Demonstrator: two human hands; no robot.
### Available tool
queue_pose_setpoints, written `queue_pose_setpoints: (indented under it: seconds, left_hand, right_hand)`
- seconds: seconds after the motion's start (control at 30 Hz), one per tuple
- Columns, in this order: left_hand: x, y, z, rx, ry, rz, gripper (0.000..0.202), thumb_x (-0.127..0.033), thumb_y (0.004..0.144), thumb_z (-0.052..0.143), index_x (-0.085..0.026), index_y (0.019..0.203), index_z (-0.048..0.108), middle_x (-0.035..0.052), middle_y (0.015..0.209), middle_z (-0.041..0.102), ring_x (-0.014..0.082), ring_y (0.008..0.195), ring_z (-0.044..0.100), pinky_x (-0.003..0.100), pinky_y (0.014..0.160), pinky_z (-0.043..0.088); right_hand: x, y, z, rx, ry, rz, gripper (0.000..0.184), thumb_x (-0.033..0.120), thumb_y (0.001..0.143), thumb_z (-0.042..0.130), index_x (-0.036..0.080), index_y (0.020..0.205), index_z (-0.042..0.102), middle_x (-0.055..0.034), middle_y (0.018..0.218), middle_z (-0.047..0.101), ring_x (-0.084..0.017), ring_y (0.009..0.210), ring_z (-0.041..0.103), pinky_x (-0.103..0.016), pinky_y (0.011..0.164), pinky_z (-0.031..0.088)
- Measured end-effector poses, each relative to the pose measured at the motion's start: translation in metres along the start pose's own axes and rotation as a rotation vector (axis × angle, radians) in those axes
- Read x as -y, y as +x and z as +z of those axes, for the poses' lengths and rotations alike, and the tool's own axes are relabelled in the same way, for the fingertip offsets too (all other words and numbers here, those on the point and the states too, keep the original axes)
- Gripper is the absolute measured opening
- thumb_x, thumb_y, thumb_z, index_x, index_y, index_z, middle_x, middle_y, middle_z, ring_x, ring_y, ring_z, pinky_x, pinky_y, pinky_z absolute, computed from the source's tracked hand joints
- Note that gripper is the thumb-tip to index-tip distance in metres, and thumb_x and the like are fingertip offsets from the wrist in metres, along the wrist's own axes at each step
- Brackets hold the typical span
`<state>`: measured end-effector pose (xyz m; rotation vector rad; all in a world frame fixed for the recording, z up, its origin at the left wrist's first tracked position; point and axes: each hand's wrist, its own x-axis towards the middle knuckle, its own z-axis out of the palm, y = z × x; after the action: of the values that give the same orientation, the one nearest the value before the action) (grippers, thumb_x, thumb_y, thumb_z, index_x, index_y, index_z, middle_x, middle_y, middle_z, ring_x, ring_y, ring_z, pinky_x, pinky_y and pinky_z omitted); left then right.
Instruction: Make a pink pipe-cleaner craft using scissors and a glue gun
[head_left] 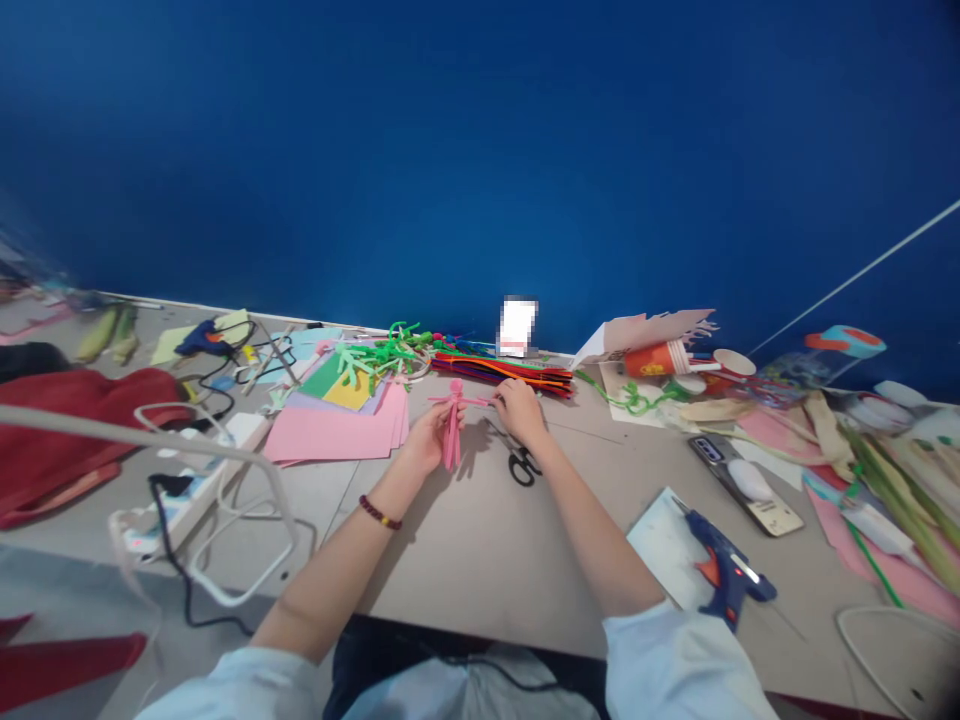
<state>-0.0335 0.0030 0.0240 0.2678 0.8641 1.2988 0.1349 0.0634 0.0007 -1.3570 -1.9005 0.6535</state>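
A pink pipe-cleaner figure [452, 432] with a small round top and hanging strands stands upright over the grey table [465, 560]. My left hand [429, 436] is closed around its body from the left. My right hand [519, 410] pinches the end of the figure's thin pink side strand, held out to the right. Black-handled scissors [519, 460] lie on the table just below my right hand. A beaded bracelet sits on my left wrist.
A bundle of coloured pipe cleaners [510, 372] lies behind the hands, green twisted ones [379, 355] and coloured paper sheets [337, 420] to the left. A blue glue gun [724, 570] rests at right, another [202, 338] far left. A power strip [187, 490], paper cups [664, 358] and a phone [739, 480] also lie about.
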Motion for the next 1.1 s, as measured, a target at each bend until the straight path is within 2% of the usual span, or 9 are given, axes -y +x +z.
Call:
queue_pose_setpoints:
  seconds: [0.2, 0.27, 0.37, 0.53, 0.63, 0.7, 0.83, 0.97, 1.1]
  left_hand:
    - [0.009, -0.004, 0.004, -0.004, 0.130, 0.085, 0.007, -0.011, 0.076, 0.061, -0.010, 0.074, 0.068, 0.0058, 0.073, 0.071, 0.0091, 0.057, 0.062, 0.018, 0.055, 0.052]
    - [0.013, -0.010, 0.008, 0.026, 0.210, 0.117, 0.005, -0.013, 0.072, 0.066, -0.011, 0.076, 0.069, 0.0067, 0.078, 0.072, 0.0107, 0.062, 0.064, 0.020, 0.060, 0.052]
    - [0.019, -0.023, 0.015, 0.074, 0.319, 0.192, 0.017, -0.019, 0.065, 0.075, -0.015, 0.081, 0.071, 0.0053, 0.081, 0.073, 0.0134, 0.071, 0.066, 0.023, 0.069, 0.051]
    - [0.020, -0.036, 0.024, 0.090, 0.540, 0.313, 0.017, -0.019, 0.061, 0.078, -0.017, 0.077, 0.072, 0.0051, 0.080, 0.072, 0.0139, 0.072, 0.062, 0.022, 0.067, 0.046]
    - [0.018, -0.028, 0.027, 0.083, 0.581, 0.462, 0.013, -0.017, 0.059, 0.078, -0.016, 0.068, 0.069, 0.0019, 0.072, 0.067, 0.0113, 0.066, 0.059, 0.021, 0.063, 0.044]
    - [0.019, -0.019, 0.029, 0.087, 0.563, 0.488, 0.016, -0.017, 0.058, 0.078, -0.016, 0.063, 0.064, 0.0000, 0.069, 0.064, 0.0097, 0.063, 0.057, 0.020, 0.061, 0.043]
    - [0.026, -0.001, 0.033, 0.113, 0.473, 0.376, 0.024, -0.019, 0.054, 0.080, -0.016, 0.061, 0.057, -0.0031, 0.061, 0.060, 0.0078, 0.056, 0.054, 0.019, 0.055, 0.041]
    - [0.035, 0.012, 0.030, 0.197, 0.357, 0.251, 0.028, -0.022, 0.055, 0.081, -0.016, 0.076, 0.063, -0.0011, 0.068, 0.065, 0.0099, 0.061, 0.060, 0.021, 0.061, 0.046]
    - [0.037, 0.018, 0.019, 0.184, 0.318, 0.156, 0.031, -0.023, 0.057, 0.081, -0.015, 0.084, 0.068, 0.0025, 0.080, 0.070, 0.0110, 0.069, 0.063, 0.022, 0.066, 0.048]
  right_hand:
    - [0.006, 0.002, -0.040, 0.040, 0.407, 0.146, 0.022, 0.038, 0.084, 0.045, 0.019, 0.075, 0.052, -0.0007, 0.067, 0.059, -0.013, 0.060, 0.052, -0.028, 0.060, 0.044]
    - [0.011, 0.000, -0.058, 0.127, 0.758, 0.251, 0.023, 0.042, 0.076, 0.059, 0.019, 0.076, 0.053, 0.0013, 0.066, 0.057, -0.011, 0.057, 0.051, -0.025, 0.058, 0.042]
    - [0.020, -0.005, -0.083, 0.171, 0.926, 0.292, 0.028, 0.035, 0.064, 0.072, 0.019, 0.081, 0.058, 0.0022, 0.070, 0.059, -0.008, 0.055, 0.050, -0.022, 0.055, 0.039]
    - [0.039, -0.011, -0.106, 0.182, 0.776, 0.130, 0.022, 0.032, 0.071, 0.068, 0.019, 0.089, 0.063, 0.0005, 0.077, 0.063, -0.008, 0.060, 0.051, -0.024, 0.060, 0.044]
    - [0.052, -0.015, -0.111, 0.190, 0.644, 0.076, 0.021, 0.032, 0.074, 0.065, 0.019, 0.091, 0.065, -0.0018, 0.079, 0.065, -0.010, 0.064, 0.055, -0.025, 0.063, 0.046]
    - [0.058, -0.017, -0.112, 0.213, 0.564, 0.056, 0.019, 0.030, 0.075, 0.064, 0.018, 0.089, 0.066, -0.0027, 0.081, 0.066, -0.011, 0.066, 0.056, -0.026, 0.064, 0.047]
    - [0.059, -0.018, -0.113, 0.278, 0.436, 0.012, 0.014, 0.025, 0.077, 0.060, 0.018, 0.086, 0.068, -0.0032, 0.086, 0.068, -0.012, 0.070, 0.058, -0.026, 0.068, 0.047]
    - [0.050, -0.014, -0.109, 0.259, 0.341, 0.026, 0.011, 0.022, 0.076, 0.060, 0.018, 0.083, 0.068, -0.0034, 0.085, 0.069, -0.014, 0.075, 0.062, -0.027, 0.071, 0.047]
    - [0.046, -0.010, -0.102, 0.250, 0.247, 0.027, 0.009, 0.022, 0.075, 0.061, 0.018, 0.078, 0.068, -0.0034, 0.082, 0.070, -0.016, 0.077, 0.064, -0.028, 0.072, 0.047]
